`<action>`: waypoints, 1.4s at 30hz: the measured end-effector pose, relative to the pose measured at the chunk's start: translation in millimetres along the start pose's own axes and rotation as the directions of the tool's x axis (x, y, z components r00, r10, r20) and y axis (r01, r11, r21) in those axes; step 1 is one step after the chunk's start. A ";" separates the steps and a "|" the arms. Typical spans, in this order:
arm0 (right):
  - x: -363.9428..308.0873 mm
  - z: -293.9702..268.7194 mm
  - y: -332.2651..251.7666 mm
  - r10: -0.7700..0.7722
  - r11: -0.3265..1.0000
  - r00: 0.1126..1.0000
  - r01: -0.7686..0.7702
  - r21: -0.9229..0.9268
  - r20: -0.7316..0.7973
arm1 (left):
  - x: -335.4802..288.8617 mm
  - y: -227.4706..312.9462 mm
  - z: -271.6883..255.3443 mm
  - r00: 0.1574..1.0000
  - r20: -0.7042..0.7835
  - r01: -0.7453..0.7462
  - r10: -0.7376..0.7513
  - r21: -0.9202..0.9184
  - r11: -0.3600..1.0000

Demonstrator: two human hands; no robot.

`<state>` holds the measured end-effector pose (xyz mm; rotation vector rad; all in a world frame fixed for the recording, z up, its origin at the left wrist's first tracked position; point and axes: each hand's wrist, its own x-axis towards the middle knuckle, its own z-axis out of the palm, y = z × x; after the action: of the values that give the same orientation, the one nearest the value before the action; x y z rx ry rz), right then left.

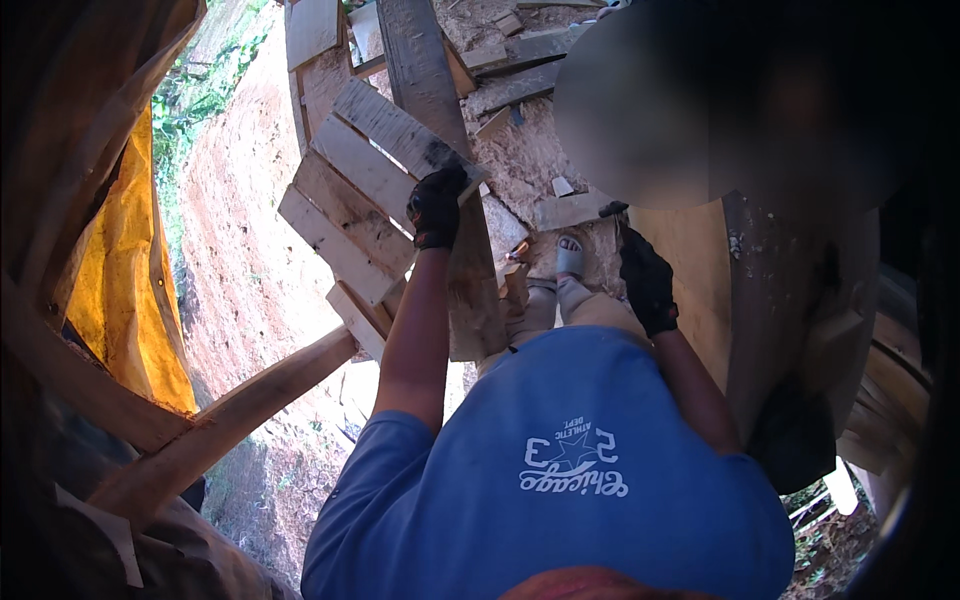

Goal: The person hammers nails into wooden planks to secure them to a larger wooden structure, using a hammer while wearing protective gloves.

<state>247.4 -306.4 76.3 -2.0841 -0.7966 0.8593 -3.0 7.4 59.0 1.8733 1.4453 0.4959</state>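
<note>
Ground (240, 170): reddish earth, rough and pitted, sunlit to near white at left.
Shirt (400, 500): blue cloth, white print on it.
Plank (425, 65): long, straight, grey-brown wood, weathered; runs from the top edge down under the panel.
Panel (365, 172): pale wooden slats side by side, narrow gaps between, dark smudges; tilted across the plank, left of centre.
Tarp (130, 280): yellow-orange sheet, creased, hanging at far left.
Pole (230, 420): bare wood, slanting up from lower left.
Right hand (648, 280): black glove, near the legs; fingers bunched, cannot tell whether they grip.
Left hand (437, 207): black glove; fingers curled over the panel's right corner, pinching its edge.
Slipper (569, 257): pale, open-toed.
Dark piece (613, 209): small, blunt, by the right fingertips; kind unclear.
</note>
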 end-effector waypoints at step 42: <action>-4.6 6.8 23.6 0.006 0.991 1.000 -0.002 0.131 -0.025 | 4.7 -21.0 30.3 0.989 -0.134 -0.069 0.058 -0.081 0.994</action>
<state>245.6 -320.0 55.3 -1.9780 -0.7038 0.8623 4.7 5.5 22.7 1.8524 1.4286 0.7133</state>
